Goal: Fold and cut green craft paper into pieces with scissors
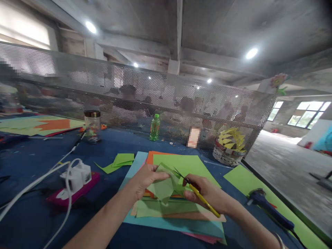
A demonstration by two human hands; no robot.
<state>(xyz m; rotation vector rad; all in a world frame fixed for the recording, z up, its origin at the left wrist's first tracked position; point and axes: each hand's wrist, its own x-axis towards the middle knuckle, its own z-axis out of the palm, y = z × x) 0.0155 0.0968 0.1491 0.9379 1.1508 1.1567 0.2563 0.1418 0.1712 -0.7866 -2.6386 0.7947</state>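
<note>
My left hand pinches a pale green piece of paper between thumb and fingers, over a stack of coloured sheets. My right hand is closed around tweezers or slim scissors with a yellow handle; the dark pointed end reaches up left beside the paper. More green paper shows just left of the right hand's fingers. Beneath both hands lies the stack, with a bright green sheet on top at the back and a light blue sheet showing in front.
Green paper pieces lie left of the stack. A pink power strip holds white chargers and cables. A lidded jar, a green bottle and a basket stand along the mesh screen. On the right, a blue glue gun rests on green paper.
</note>
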